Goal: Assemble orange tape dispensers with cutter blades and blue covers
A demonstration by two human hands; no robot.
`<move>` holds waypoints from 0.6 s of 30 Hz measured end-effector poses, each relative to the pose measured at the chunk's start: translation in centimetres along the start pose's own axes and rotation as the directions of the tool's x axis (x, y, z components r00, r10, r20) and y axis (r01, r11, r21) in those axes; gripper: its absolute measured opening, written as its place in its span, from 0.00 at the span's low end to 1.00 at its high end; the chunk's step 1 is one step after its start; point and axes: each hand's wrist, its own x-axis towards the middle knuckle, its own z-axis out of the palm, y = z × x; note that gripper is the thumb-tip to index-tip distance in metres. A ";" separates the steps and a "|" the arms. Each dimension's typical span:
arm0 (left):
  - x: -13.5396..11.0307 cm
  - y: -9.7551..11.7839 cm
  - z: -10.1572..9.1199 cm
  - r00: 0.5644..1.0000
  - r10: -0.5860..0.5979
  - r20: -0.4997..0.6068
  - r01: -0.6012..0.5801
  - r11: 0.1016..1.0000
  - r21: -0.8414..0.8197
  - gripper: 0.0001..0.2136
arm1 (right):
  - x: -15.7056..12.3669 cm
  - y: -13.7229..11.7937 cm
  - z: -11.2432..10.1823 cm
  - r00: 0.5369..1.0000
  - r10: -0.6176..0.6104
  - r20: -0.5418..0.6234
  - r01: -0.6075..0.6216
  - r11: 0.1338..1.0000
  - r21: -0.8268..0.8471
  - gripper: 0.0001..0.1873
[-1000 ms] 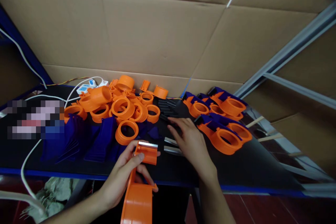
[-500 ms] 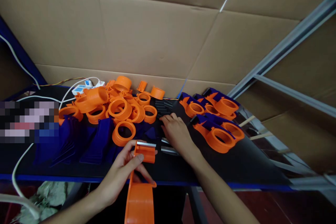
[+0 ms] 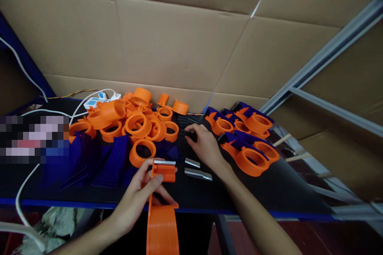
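Observation:
My left hand [image 3: 146, 185] is closed around an orange tape dispenser body [image 3: 162, 223], held upright over the table's front edge. A serrated metal blade [image 3: 164, 162] sits across its top end. My right hand [image 3: 206, 145] is by the small black strips [image 3: 187, 120] at the back, its thumb and fingers pinched about a small black piece [image 3: 189, 134], hard to make out against the dark table. Below that hand lie loose metal blades [image 3: 197, 173]. A heap of orange dispenser bodies [image 3: 137, 125] stands left of it.
Dark blue plastic parts [image 3: 112, 161] are stacked at the left. Orange and blue dispensers [image 3: 253, 159] lie at the right. A white power strip [image 3: 92, 102] with cables is at the back left. Cardboard [image 3: 179, 44] walls the back; a metal frame bar [image 3: 317, 59] slopes at the right.
My right hand has drawn back slightly and its fingers have curled into a pinch, uncovering more of the metal blades. My left hand still holds the orange body, almost unmoved.

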 end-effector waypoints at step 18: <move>-0.2 -0.1 0.9 0.996 0.089 0.019 -0.088 0.996 -0.028 0.16 | -8.0 -7.8 -3.0 0.970 -0.008 -0.243 0.158 0.780 0.605 0.08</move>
